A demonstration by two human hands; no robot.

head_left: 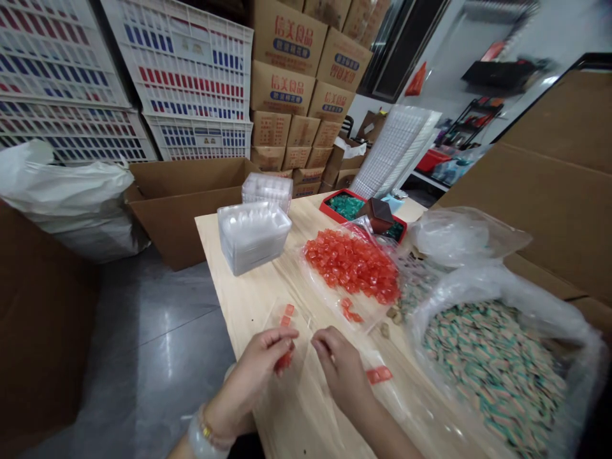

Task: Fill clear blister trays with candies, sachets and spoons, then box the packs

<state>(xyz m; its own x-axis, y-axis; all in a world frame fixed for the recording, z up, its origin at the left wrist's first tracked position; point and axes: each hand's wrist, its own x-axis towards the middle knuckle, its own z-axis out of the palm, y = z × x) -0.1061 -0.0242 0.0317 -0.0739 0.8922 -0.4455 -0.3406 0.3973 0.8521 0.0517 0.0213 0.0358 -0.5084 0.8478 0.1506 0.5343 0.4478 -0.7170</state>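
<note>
Clear plastic trays [253, 237] sit upper left on the pale wooden table [239, 299]. Your left hand [255, 370] pinches a few red candies [283, 361] firmly, fingers close together. Your right hand [340, 373] pinches narrowly just beside it; what it holds is too hidden to tell. More candies heap on a plastic bag [315, 280] at centre, and wrapped sweets [492, 376] fill a clear sack [454, 280] at right.

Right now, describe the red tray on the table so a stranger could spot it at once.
Start at the stack of cardboard cartons, then drop to the light wooden table in front of it. Past the heap of red wrapped candies sits a shallow red tray holding green pieces, the only red tray there, with a dark brown object resting on top.
</note>
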